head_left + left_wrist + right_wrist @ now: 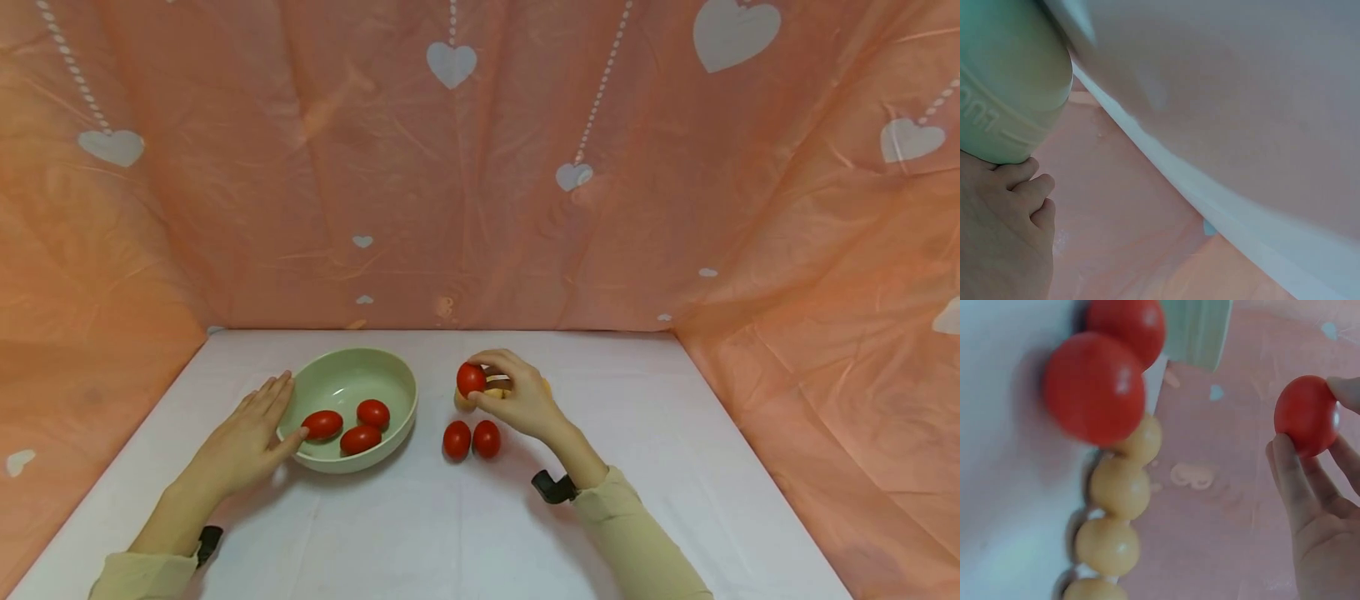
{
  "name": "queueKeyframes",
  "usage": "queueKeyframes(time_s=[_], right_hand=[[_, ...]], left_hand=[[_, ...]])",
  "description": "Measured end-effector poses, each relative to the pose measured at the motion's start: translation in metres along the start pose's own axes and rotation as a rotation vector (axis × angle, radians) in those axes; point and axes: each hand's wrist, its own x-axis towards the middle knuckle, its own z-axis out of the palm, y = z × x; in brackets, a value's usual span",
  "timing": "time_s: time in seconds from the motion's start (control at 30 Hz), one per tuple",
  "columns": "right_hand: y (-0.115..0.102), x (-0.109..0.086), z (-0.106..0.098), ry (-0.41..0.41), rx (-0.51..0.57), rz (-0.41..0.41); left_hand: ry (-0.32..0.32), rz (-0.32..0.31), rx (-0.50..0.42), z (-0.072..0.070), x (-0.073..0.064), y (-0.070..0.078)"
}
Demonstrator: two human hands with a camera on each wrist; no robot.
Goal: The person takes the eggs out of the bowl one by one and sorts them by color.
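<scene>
A red cherry tomato point(471, 380) is pinched between the thumb and fingertips of my right hand point(521, 398); in the right wrist view, the tomato point(1307, 416) is raised off the table. Below that hand, two more red tomatoes point(457, 440) lie side by side on the cloth. My left hand point(243, 442) rests against the left side of a pale green bowl point(352, 371), fingers extended along its outside and thumb at the rim. Inside the bowl lie three red tomatoes point(361, 439). The left wrist view has the fingers touching the bowl's outer wall point(1016, 94).
Several small yellow round fruits point(1107, 546) stand in a row behind the right hand, partly hidden by it in the head view. A white cloth point(420, 533) covers the table. Orange curtains point(465, 208) with hearts enclose the back and sides.
</scene>
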Motion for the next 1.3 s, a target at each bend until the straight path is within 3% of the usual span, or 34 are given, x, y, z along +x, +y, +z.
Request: queueKeyframes(time_s=[0.53, 0.73, 1.0, 1.3], right_hand=[[0.029, -0.040, -0.032, -0.086, -0.153, 0.040], [0.037, -0.046, -0.038, -0.169, -0.153, 0.045], [0.041, -0.050, -0.039, -0.281, -0.250, 0.137], [0.042, -0.051, -0.039, -0.347, -0.300, 0.139]], left_hand=[[0.017, 0.010, -0.006, 0.001, -0.001, 0.000], [0.014, 0.007, -0.009, -0.001, 0.000, 0.000], [0.010, 0.010, -0.002, -0.001, 0.000, 0.000], [0.012, 0.021, 0.006, 0.000, 0.000, -0.001]])
